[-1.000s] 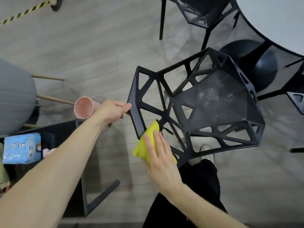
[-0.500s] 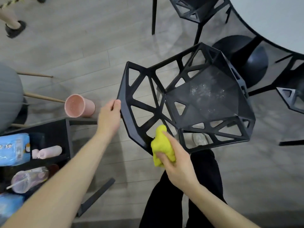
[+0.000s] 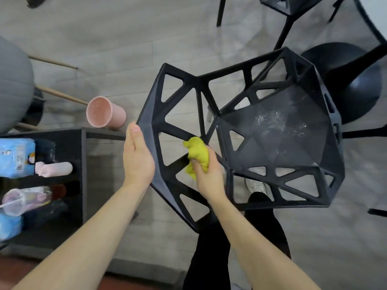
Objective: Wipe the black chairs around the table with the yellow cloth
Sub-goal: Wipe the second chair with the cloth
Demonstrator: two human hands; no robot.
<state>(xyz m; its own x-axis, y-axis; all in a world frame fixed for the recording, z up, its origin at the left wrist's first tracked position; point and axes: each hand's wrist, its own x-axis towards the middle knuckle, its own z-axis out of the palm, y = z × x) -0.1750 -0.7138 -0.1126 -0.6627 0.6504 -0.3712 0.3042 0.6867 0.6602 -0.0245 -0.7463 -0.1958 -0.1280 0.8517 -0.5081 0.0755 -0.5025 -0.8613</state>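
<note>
A black chair (image 3: pixel 272 143) with a lattice of triangular holes stands below me, its backrest toward me and its seat speckled with pale dust. My right hand (image 3: pixel 206 172) grips the bunched yellow cloth (image 3: pixel 198 154) and presses it on a strut of the backrest near the seat. My left hand (image 3: pixel 137 158) lies along the backrest's left edge, fingers straight, thumb side up. A second black chair (image 3: pixel 280 5) stands at the top, partly out of frame.
A pink cup (image 3: pixel 103 113) lies on its side on the grey floor. A black shelf (image 3: pixel 62 155) at the left holds blue packs and bottles. The white round table (image 3: pixel 374 15) and its black base (image 3: pixel 351 84) sit top right. My legs stand under the chair.
The cloth has moved up the backrest from its lower edge to a strut near the seat. My left hand has slid down the backrest's left edge. The view has shifted closer.
</note>
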